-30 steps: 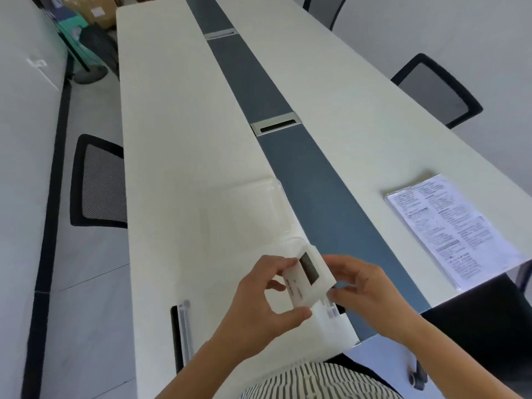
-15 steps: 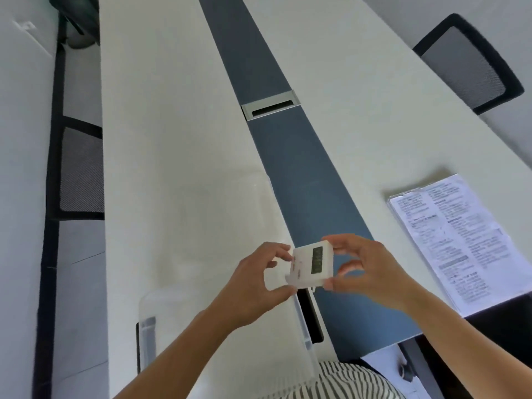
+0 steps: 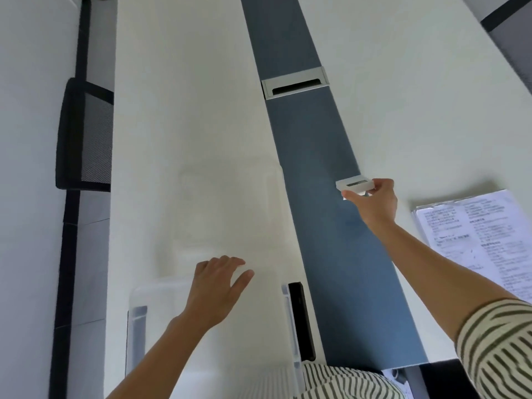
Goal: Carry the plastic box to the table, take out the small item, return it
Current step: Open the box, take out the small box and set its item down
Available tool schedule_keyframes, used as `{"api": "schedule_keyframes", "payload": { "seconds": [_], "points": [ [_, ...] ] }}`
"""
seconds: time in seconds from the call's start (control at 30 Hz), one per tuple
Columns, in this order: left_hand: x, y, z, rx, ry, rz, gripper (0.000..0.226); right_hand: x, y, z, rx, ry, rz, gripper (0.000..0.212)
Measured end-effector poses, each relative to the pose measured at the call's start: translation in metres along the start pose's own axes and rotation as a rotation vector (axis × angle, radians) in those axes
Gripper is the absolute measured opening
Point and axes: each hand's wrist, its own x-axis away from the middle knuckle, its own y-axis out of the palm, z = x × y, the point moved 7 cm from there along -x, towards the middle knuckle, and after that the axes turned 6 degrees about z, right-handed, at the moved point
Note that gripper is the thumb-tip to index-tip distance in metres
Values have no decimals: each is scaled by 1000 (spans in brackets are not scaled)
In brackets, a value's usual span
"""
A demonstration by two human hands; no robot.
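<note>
Our right hand (image 3: 372,201) pinches the small white item (image 3: 356,183) right of centre in the frame, above the blue strip's edge (image 3: 311,133). Our left hand (image 3: 216,286), fingers loose and holding nothing, rests on the clear plastic box (image 3: 138,318) at lower left on the table (image 3: 187,110). Printed sheets (image 3: 483,234) lie at right.

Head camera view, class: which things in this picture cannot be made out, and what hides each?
- Small white device in the right hand: screen too small to read.
- Clear plastic box: near end cut by bottom edge, left hand covers its rim.
- Printed sheets: text blurred, right edge cuts them.
</note>
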Motion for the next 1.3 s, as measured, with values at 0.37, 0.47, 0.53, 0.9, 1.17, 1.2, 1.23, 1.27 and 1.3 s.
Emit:
{"api": "schedule_keyframes", "payload": {
  "seconds": [0.37, 0.47, 0.53, 0.9, 1.17, 1.2, 1.23, 1.27, 1.3],
  "points": [
    [-1, -2, 2, -5, 2, 61, 66, -3, -3, -9, 263, -43, 52, 100],
    [0, -4, 0, 39, 1, 68, 62, 10, -11, -31, 281, -193, 122, 92],
    [1, -10, -1, 113, -15, 117, 59, 27, 1, -45, 245, -295, 73, 69],
    [64, -55, -72, 197, -324, 526, 33, 86, 137, -28, 722, -314, -406, 46],
    [134, -21, -149, 216, -709, 428, 47, 85, 140, -41, 831, -331, -396, 29],
    [139, -13, -151, 254, -723, 405, 49, 86, 137, -40, 836, -324, -386, 28],
    [143, -7, -152, 289, -729, 390, 49, 86, 133, -39, 838, -314, -373, 28],
    [145, -2, -154, 316, -734, 383, 50, 87, 129, -37, 835, -305, -352, 27],
    [146, 1, -155, 338, -738, 382, 50, 87, 124, -36, 827, -301, -329, 27]
  ]
}}
